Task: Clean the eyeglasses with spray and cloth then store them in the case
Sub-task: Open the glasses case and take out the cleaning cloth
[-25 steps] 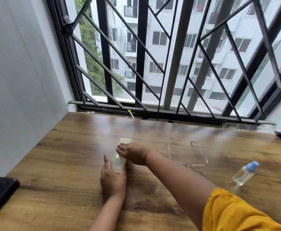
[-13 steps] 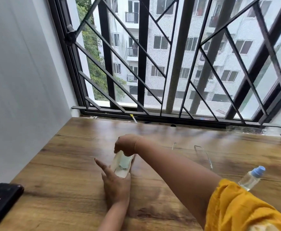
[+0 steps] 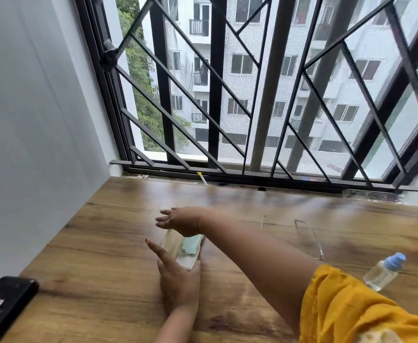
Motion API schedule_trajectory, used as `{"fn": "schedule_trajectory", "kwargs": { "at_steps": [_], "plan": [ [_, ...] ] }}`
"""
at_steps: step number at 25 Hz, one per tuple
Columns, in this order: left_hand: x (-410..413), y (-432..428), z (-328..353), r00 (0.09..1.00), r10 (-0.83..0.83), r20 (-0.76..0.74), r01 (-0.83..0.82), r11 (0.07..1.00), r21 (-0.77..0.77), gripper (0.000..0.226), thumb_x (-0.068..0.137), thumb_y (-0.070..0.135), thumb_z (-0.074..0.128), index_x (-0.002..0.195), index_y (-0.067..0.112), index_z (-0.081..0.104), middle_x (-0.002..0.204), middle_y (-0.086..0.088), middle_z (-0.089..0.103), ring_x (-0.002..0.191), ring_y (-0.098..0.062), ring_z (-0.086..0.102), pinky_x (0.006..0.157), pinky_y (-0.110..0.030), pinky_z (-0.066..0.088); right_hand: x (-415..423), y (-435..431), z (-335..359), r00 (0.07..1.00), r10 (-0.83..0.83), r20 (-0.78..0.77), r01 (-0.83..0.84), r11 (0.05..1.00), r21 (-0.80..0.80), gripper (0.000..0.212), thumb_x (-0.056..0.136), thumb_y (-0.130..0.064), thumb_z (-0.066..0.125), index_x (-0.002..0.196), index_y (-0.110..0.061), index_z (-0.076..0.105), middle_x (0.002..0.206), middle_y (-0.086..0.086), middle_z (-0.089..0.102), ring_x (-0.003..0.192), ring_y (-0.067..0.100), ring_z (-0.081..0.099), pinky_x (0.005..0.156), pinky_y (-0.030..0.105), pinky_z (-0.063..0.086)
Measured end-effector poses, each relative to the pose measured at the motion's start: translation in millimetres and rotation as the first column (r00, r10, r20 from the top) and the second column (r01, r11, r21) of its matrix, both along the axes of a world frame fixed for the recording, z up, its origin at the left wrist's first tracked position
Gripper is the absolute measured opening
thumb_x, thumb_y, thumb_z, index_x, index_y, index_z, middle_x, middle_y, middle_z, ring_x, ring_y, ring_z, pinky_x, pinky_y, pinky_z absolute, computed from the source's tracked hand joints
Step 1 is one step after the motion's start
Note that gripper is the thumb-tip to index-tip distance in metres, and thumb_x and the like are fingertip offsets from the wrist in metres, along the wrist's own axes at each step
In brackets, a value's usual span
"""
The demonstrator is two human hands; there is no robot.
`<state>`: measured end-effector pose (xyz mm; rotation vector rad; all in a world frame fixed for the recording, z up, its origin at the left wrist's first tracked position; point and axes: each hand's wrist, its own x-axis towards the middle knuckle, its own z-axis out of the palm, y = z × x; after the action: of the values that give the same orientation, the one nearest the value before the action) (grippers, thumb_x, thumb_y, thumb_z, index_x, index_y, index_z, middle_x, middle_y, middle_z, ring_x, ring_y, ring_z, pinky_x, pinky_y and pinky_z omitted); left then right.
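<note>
An open pale case lies on the wooden worktop near its middle, and a light blue-green cloth with a zigzag edge sits inside it. The left hand rests at the near end of the case, thumb against its right corner and fingers stretched out and apart along its left side. The right hand hangs over the far end of the case with the fingers spread and nothing between them; whether it touches the case cannot be told. Thin wire-rimmed eyeglasses lie on the worktop to the right, partly hidden behind the right forearm in its yellow sleeve. A small clear spray bottle with a blue cap lies tilted, farther right. A black phone at the left edge bears a small sticker, its writing too blurred to read.
</note>
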<state>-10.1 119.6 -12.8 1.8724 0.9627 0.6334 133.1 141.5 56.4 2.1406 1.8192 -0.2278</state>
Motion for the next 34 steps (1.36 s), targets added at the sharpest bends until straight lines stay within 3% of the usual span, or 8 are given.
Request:
{"fn": "schedule_trajectory", "kwargs": {
  "at_steps": [5,8,10,13,19,28,31,34],
  "plan": [
    [1,1,-1,1.000,0.002,-0.018,-0.002,1.000,-0.012,0.127,0.067,0.026,0.079,0.142,0.029,-0.024,0.130,-0.029,0.044,0.109,-0.045,0.052,0.083,-0.046,0.045,1,-40,5,0.963,-0.121,-0.239,0.200,0.918,0.341,0.083,0.076,0.003,0.056,0.147,-0.008,0.014,0.156,0.008,0.018,0.144,0.020,0.010,0.117,0.033,0.008],
    [2,3,-4,1.000,0.002,-0.030,-0.002,1.000,0.008,0.129,0.065,0.021,0.080,0.142,0.025,-0.023,0.125,-0.031,0.046,0.105,-0.047,0.054,0.081,-0.047,0.046,-6,-66,-7,0.805,-0.378,-0.457,0.592,0.543,0.595,0.047,0.077,-0.005,0.065,0.123,-0.003,0.057,0.126,0.016,0.059,0.121,0.030,0.050,0.102,0.034,0.038],
    [3,3,-4,1.000,0.002,-0.026,-0.002,1.000,0.009,0.130,0.064,0.020,0.081,0.143,0.023,-0.022,0.124,-0.032,0.047,0.104,-0.047,0.054,0.079,-0.046,0.046,-23,-73,-26,0.756,-0.491,-0.433,0.641,0.421,0.642,0.022,0.074,-0.014,0.071,0.095,-0.007,0.073,0.092,0.013,0.073,0.090,0.032,0.061,0.080,0.033,0.047],
    [4,2,-3,1.000,0.004,0.000,-0.004,1.000,-0.009,0.124,0.066,0.020,0.078,0.144,0.021,-0.019,0.122,-0.034,0.047,0.102,-0.049,0.054,0.075,-0.046,0.046,-49,-69,-53,0.777,-0.543,-0.318,0.588,0.447,0.674,0.020,0.056,-0.033,0.080,0.069,-0.018,0.076,0.065,0.001,0.071,0.071,0.025,0.059,0.065,0.026,0.049],
    [5,4,-8,0.999,0.031,0.010,-0.031,0.999,0.034,0.094,0.084,0.012,0.057,0.145,0.018,-0.015,0.117,-0.035,0.050,0.093,-0.051,0.056,0.069,-0.048,0.046,-64,-61,-51,0.749,-0.606,-0.268,0.648,0.587,0.485,0.033,0.081,-0.039,0.057,0.103,-0.019,0.070,0.106,0.002,0.063,0.110,0.026,0.044,0.091,0.037,0.033],
    [4,6,-8,1.000,0.013,0.013,-0.013,1.000,0.004,0.111,0.075,0.016,0.068,0.144,0.021,-0.019,0.119,-0.033,0.050,0.095,-0.048,0.057,0.069,-0.045,0.046,-56,-60,-56,0.706,-0.602,-0.373,0.701,0.521,0.487,0.026,0.085,-0.032,0.056,0.102,-0.020,0.072,0.103,0.000,0.067,0.108,0.022,0.045,0.089,0.033,0.033],
    [2,5,-4,1.000,-0.018,0.022,0.018,1.000,-0.008,0.125,0.065,0.020,0.080,0.145,0.018,-0.016,0.121,-0.034,0.049,0.099,-0.048,0.056,0.071,-0.044,0.046,-56,-60,-58,0.547,-0.488,-0.680,0.832,0.225,0.507,0.014,0.078,-0.023,0.065,0.086,-0.018,0.076,0.090,0.002,0.070,0.094,0.021,0.053,0.082,0.028,0.037],
    [1,4,-2,0.999,-0.036,0.024,0.037,0.999,-0.013,0.127,0.063,0.019,0.082,0.145,0.016,-0.015,0.125,-0.033,0.046,0.103,-0.047,0.054,0.076,-0.044,0.045,-57,-65,-47,0.212,-0.005,-0.977,0.955,-0.211,0.208,0.020,0.072,-0.002,0.071,0.060,-0.018,0.072,0.068,-0.001,0.068,0.071,0.014,0.064,0.068,0.024,0.048]
  ]
}}
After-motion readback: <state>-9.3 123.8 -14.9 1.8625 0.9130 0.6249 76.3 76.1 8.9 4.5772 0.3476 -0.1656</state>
